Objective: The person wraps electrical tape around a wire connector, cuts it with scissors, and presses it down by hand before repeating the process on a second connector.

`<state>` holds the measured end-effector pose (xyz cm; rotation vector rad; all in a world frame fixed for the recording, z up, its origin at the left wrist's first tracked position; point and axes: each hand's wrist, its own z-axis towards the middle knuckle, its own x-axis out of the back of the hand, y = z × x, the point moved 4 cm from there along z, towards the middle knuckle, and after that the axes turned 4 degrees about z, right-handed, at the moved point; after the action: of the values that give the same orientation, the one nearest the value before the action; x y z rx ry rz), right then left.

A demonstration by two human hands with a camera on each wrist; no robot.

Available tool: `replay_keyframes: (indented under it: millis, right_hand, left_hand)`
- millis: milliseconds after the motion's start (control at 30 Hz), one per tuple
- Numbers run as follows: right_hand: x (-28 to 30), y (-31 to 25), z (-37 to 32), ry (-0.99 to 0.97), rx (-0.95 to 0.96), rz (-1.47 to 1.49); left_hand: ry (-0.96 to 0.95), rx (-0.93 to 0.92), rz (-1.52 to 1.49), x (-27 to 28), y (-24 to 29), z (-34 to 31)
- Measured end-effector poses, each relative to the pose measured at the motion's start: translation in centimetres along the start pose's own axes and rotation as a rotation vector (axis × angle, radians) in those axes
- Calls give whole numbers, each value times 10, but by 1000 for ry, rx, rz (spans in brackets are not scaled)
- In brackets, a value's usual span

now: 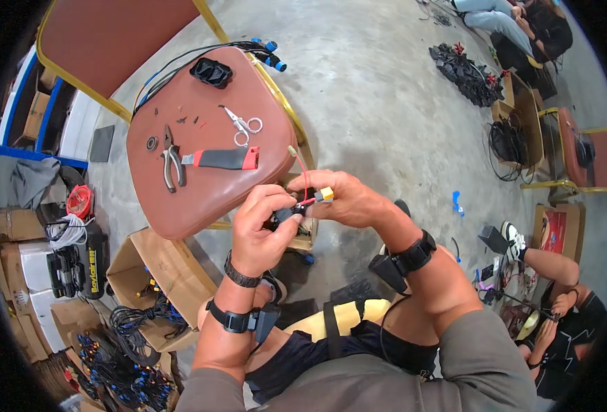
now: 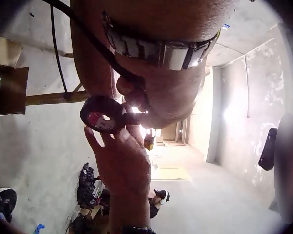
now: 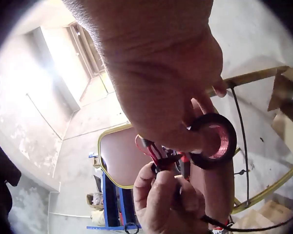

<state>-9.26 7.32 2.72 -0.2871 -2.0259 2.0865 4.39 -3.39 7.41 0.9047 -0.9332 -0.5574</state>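
Over the front edge of the chair seat, both hands meet around a bundle of wires. My left hand (image 1: pixel 256 223) pinches the black-wrapped part of the wires (image 3: pixel 158 158) between thumb and fingers. My right hand (image 1: pixel 344 199) grips a roll of black electrical tape (image 3: pixel 228 140), its fingers at the ring and through its hole. A short black strip of tape runs from the roll towards the wires. Beside the right fingers sticks out a yellow connector (image 1: pixel 326 194). A thin red wire (image 1: pixel 305 167) with a pale tip rises from the bundle. The roll is mostly hidden in the head view.
On the brown chair seat (image 1: pixel 180 214) lie pliers (image 1: pixel 171 161), a red-black utility knife (image 1: pixel 224 158), scissors (image 1: pixel 238 125) and a black plastic tray (image 1: pixel 211 72). A cardboard box (image 1: pixel 173 264) with cables stands at lower left. Other people sit at the right.
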Motion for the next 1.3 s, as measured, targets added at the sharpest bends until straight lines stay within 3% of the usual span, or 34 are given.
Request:
replay_keyframes:
  millis: [33, 67, 133, 267, 500, 633, 667, 767, 833, 933, 1000, 1133, 1200, 1300]
  right_hand:
    - [3, -4, 1, 6, 149, -199]
    - [6, -4, 2, 14, 146, -197]
    - [16, 2, 4, 101, -191, 295]
    - [20, -18, 7, 90, -185, 517]
    - [11, -22, 5, 213, -36, 495]
    - [12, -20, -1, 295, 73, 480]
    - [11, -20, -3, 291, 75, 482]
    - [14, -20, -6, 378, 33, 360]
    - [16, -14, -8, 444, 20, 495]
    - [18, -11, -7, 465, 33, 528]
    - [21, -12, -8, 460, -15, 511]
    - [22, -6, -4, 451, -34, 540]
    - [21, -9, -3, 458, -12, 529]
    - [22, -10, -3, 462, 2, 516]
  left_hand:
    - [3, 38, -5, 1, 0, -1]
    - [4, 77, -10, 1, -1, -2]
    - [-8, 62, -6, 0, -1, -1]
    - [-33, 38, 33, -3, -1, -2]
    - [-10, 65, -21, -7, -14, -5]
    - [97, 258, -218, -5, -23, -7]
    - [148, 339, -325, -5, -25, -8]
    - [163, 287, -267, 0, -28, -8]
    - [170, 283, -275, 1, -26, -6]
    - [147, 351, -345, 0, -24, -7]
    - [133, 494, -424, -1, -17, -7]
    - [64, 486, -423, -3, -17, -6]
    - [50, 378, -400, -4, -18, -4]
    - [59, 415, -410, -4, -17, -4]
